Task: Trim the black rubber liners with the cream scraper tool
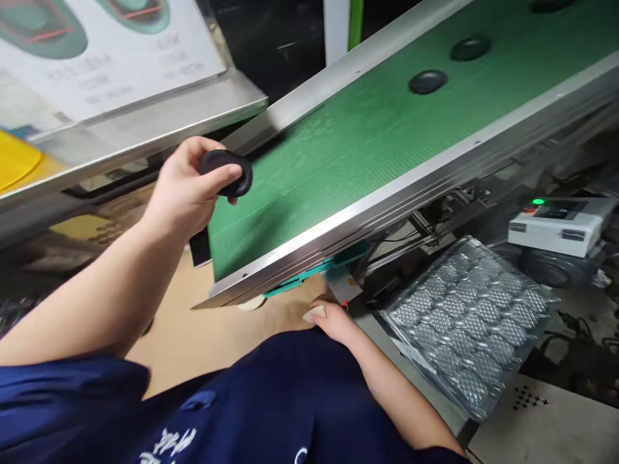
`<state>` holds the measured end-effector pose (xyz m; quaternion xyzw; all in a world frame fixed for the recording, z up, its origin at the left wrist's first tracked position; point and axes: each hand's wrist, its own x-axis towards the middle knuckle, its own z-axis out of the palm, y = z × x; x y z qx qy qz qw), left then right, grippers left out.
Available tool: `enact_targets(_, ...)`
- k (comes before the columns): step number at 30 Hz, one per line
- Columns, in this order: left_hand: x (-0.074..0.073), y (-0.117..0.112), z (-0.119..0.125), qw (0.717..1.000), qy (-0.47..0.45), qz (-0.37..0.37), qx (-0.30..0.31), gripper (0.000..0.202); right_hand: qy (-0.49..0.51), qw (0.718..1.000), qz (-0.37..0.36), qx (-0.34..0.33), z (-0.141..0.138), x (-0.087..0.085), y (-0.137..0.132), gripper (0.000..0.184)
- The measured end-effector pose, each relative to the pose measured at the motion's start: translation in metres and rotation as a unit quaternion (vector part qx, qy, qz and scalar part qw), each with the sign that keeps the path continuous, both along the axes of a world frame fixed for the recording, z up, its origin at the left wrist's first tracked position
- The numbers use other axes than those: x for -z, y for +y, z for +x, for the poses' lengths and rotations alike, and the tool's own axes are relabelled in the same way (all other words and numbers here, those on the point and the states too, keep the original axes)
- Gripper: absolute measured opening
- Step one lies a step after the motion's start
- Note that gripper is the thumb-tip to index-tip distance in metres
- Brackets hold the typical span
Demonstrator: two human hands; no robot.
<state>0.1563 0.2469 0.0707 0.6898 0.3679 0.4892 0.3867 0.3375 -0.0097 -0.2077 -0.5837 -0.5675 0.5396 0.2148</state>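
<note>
Over the near end of a green conveyor belt (pixel 309 174), my left hand (pixel 184 187) is closed on a black oval disc (pixel 242 180), thumb on its face and fingers behind. Low in front of my body, my right hand (pixel 338 322) pinches a small cream-coloured flat piece (pixel 315 312); its material is unclear. Farther up the belt lie a black oval disc (pixel 427 82) and another black disc (pixel 470 48). A further dark disc (pixel 550 5) is cut off by the top edge.
Metal side rails (pixel 348 216) border the belt. Right of it lies a stack of clear plastic trays (pixel 459 322) with oval pockets, near a white control box (pixel 561 222) with a green light. At the left stand a metal ledge (pixel 159 119), a printed board (pixel 120 58) and a yellow object (pixel 17 161).
</note>
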Motion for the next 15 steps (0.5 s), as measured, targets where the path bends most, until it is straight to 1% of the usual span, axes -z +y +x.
enact_targets(2, 0.0, -0.041, -0.054, 0.996, -0.057, -0.028, -0.057, 0.043, -0.004, 0.999, 0.031, -0.02, -0.011, -0.012, 0.003, 0.031)
enact_targets(4, 0.004, -0.083, -0.097, 0.988, -0.105, -0.051, -0.096, 0.038, 0.003, 0.996, 0.067, -0.057, -0.029, -0.026, 0.008, 0.03)
enact_targets(6, 0.012, -0.121, -0.131, 0.979, -0.128, -0.063, -0.145, 0.031, 0.011, 0.989, 0.101, -0.105, -0.052, -0.039, 0.015, 0.028)
enact_targets(8, 0.026, -0.153, -0.158, 0.969, -0.144, -0.102, -0.176, 0.024, 0.012, 0.979, 0.131, -0.154, -0.077, -0.047, 0.023, 0.026)
enact_targets(10, 0.043, -0.18, -0.182, 0.952, -0.176, -0.176, -0.178, 0.02, 0.004, 0.968, 0.156, -0.197, -0.104, -0.051, 0.031, 0.025)
enact_targets(12, 0.062, -0.201, -0.203, 0.924, -0.219, -0.267, -0.163, 0.028, -0.018, 0.959, 0.176, -0.222, -0.128, -0.051, 0.041, 0.027)
enact_targets(14, 0.079, -0.219, -0.222, 0.895, -0.247, -0.34, -0.147, 0.039, -0.059, 0.954, 0.192, -0.223, -0.15, -0.046, 0.053, 0.03)
enact_targets(15, 0.086, -0.226, -0.231, 0.885, -0.255, -0.363, -0.141, 0.04, -0.085, 0.953, 0.198, -0.214, -0.159, -0.042, 0.06, 0.032)
